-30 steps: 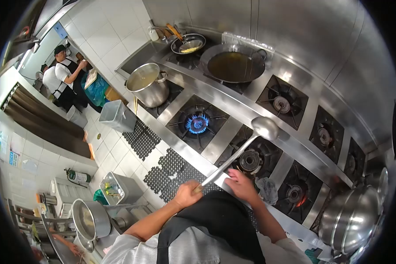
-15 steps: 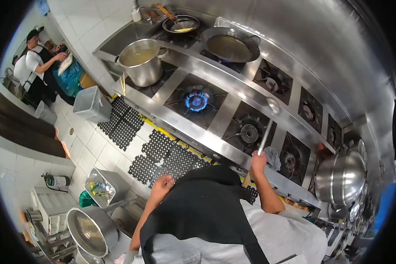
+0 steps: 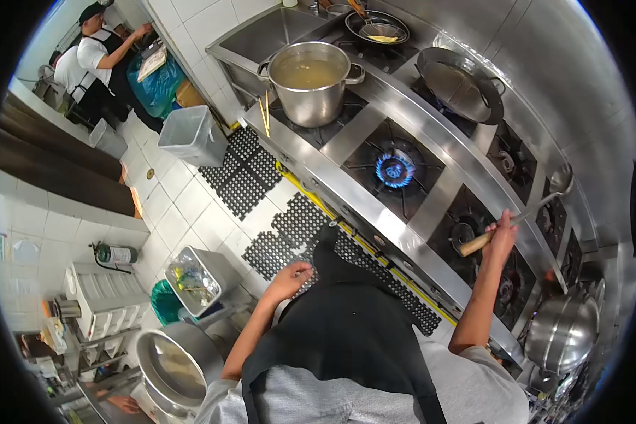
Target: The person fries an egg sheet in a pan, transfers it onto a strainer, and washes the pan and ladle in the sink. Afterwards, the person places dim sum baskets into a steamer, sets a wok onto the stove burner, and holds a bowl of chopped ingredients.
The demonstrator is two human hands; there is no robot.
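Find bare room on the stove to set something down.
Two bare steel strips flank the lit burner: one towards the big pot, the other towards the burner under the ladle handle. Both may be hot. Crowded: back left, where the strainer pan and wok sit, and the far right, with steel cookware.

Bright, whitish kitchen light, bent round at the rim.
From where I stand, the white floor tiles point(image 3: 173, 227) left of centre look pale and well lit, while the brown curtain point(image 3: 56, 155) at far left and the black apron point(image 3: 360, 328) at bottom centre sink into darkness. A gas flame point(image 3: 386, 169) right of centre glows vivid blue. Soft glare streaks the stainless-steel wall point(image 3: 544, 85) at upper right; the stockpot point(image 3: 307, 106) at top centre and the ladle point(image 3: 561, 179) at right catch highlights. The stove point(image 3: 431, 205) bows along its edges, a black, blue-fringed border rounds off the corners, and the lower-left and lower-right clutter turns soft and smeary.
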